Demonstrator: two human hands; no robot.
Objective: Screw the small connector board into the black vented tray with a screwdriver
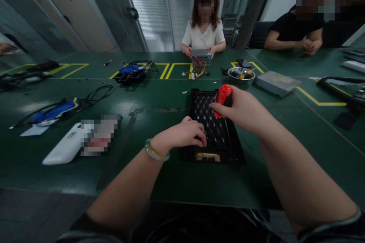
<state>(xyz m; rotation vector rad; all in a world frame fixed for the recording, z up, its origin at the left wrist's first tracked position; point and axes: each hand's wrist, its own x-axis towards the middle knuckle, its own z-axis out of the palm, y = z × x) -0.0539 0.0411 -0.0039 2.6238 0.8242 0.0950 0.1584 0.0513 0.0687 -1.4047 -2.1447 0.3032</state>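
Observation:
A long black rectangular case (212,125) lies on the table in front of me, its inside covered with rows of small pale raised spots. At its near end sits a small gold-coloured strip (208,157). My right hand (238,108) is closed around the red and black handle of a screwdriver (224,98), held upright over the case's right side; the tip is hidden. My left hand (186,133), with a bangle on the wrist, lies over the left edge of the case, fingers curled down onto it. The fingertips are partly hidden.
To the left lie a white device (67,144), a blurred-out flat item (102,136) and a blue tool with cable (55,111). A metal bowl of small parts (241,76) and a grey metal box (276,82) stand beyond. Across the table, a person handles a power supply (202,57).

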